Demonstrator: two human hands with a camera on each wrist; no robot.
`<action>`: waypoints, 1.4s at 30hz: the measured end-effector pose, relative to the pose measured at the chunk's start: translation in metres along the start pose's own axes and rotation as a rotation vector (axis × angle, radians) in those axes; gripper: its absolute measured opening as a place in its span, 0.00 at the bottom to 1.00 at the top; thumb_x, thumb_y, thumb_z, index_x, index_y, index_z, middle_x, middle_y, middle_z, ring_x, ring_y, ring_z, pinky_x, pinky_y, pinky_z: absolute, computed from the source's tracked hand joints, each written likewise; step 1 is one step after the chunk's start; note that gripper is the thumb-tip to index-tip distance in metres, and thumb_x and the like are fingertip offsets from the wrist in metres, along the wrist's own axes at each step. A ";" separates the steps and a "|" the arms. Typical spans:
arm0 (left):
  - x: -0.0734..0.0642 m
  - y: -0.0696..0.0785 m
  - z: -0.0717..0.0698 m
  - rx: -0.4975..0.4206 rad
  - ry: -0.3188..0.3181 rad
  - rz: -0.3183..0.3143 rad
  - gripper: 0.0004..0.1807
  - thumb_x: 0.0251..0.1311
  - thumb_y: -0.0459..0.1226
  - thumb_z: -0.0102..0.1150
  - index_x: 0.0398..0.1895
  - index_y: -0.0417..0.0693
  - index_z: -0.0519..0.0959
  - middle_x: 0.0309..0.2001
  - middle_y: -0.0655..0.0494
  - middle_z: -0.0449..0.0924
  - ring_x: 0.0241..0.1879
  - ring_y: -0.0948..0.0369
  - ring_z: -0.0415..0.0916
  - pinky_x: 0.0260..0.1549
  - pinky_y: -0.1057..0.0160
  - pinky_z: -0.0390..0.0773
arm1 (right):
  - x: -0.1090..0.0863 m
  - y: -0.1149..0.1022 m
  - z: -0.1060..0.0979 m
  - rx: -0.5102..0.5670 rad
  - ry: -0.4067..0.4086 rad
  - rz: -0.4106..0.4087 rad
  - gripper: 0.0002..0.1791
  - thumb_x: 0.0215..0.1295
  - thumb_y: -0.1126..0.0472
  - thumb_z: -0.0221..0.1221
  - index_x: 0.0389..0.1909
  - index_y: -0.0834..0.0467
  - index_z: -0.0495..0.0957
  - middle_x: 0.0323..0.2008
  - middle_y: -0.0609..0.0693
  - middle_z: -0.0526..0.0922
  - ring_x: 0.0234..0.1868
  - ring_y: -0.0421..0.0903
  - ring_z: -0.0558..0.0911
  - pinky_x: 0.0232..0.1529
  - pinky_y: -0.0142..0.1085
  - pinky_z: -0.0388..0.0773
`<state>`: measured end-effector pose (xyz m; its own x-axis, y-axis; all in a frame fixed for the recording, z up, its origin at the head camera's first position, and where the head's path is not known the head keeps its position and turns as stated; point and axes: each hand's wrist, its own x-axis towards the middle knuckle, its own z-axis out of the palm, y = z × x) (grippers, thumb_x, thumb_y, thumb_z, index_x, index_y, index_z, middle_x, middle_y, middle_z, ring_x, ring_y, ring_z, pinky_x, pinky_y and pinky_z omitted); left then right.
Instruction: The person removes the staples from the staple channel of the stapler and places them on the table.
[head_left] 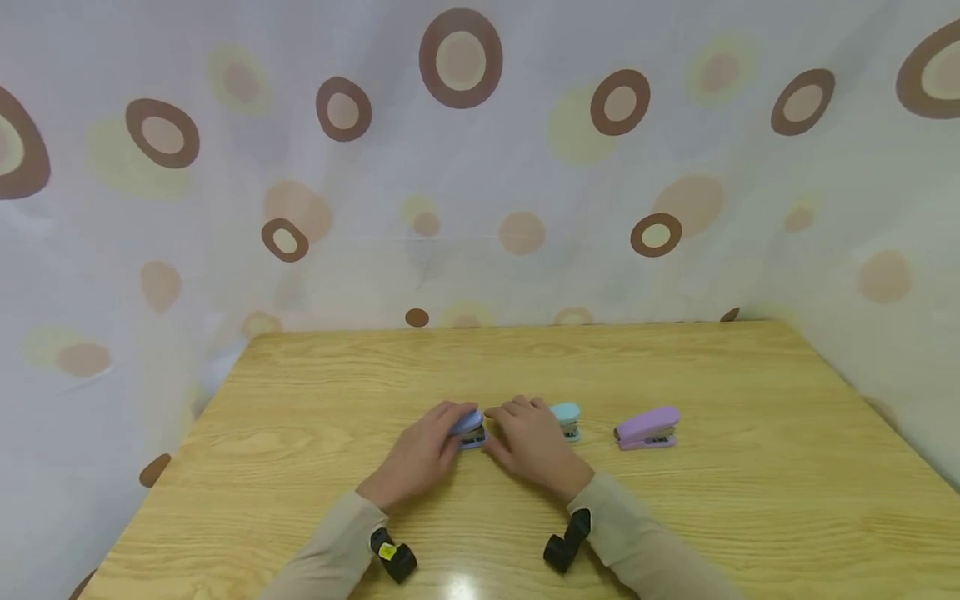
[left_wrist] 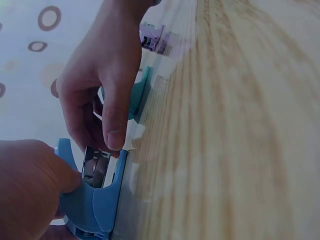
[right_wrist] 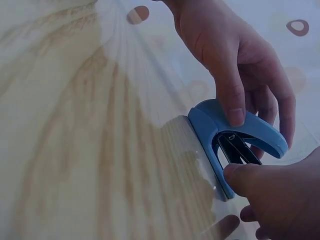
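A blue stapler (head_left: 468, 422) sits on the wooden table, its front facing right. My left hand (head_left: 420, 450) grips its rear part, thumb on the near side and fingers over the far side, as the right wrist view shows. At the front end is my right hand (head_left: 534, 446), its thumb and bent fingers pinching around the tip of the metal magazine (left_wrist: 96, 167). The blue top arm (right_wrist: 265, 132) stands raised apart from the base, with the magazine between them. Behind the right hand, a teal stapler (head_left: 567, 413) is partly hidden.
Farther right on the table (head_left: 750, 500) stands a purple stapler (head_left: 647, 427), facing right like the others. A patterned curtain (head_left: 480, 183) hangs behind the table's back edge and along both sides. Black wrist cameras (head_left: 393, 557) are strapped at both sleeves.
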<state>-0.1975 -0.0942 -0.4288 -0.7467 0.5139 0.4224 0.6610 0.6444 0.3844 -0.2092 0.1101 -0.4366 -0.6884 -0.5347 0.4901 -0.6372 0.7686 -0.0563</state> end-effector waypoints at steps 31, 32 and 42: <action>0.004 0.002 -0.006 0.034 -0.056 0.084 0.34 0.50 0.16 0.55 0.59 0.52 0.74 0.44 0.54 0.73 0.41 0.61 0.70 0.33 0.67 0.75 | 0.023 -0.012 -0.002 0.160 -0.228 0.244 0.13 0.53 0.54 0.70 0.17 0.49 0.77 0.16 0.42 0.74 0.23 0.42 0.71 0.27 0.38 0.66; 0.005 0.001 -0.006 0.035 -0.055 0.091 0.34 0.50 0.16 0.55 0.58 0.52 0.74 0.44 0.54 0.73 0.41 0.61 0.70 0.34 0.67 0.76 | 0.023 -0.012 -0.002 0.160 -0.226 0.243 0.13 0.53 0.54 0.70 0.17 0.50 0.77 0.16 0.42 0.74 0.23 0.42 0.71 0.27 0.37 0.66; 0.007 -0.001 -0.009 0.001 -0.086 0.105 0.33 0.50 0.16 0.58 0.58 0.51 0.73 0.44 0.55 0.72 0.43 0.61 0.72 0.40 0.65 0.78 | 0.023 -0.011 -0.004 0.172 -0.239 0.247 0.16 0.52 0.54 0.71 0.16 0.51 0.74 0.16 0.43 0.74 0.23 0.42 0.69 0.29 0.37 0.66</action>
<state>-0.2029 -0.0963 -0.4193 -0.6772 0.6250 0.3882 0.7356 0.5851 0.3413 -0.2163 0.0906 -0.4216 -0.8771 -0.4230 0.2275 -0.4766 0.8254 -0.3026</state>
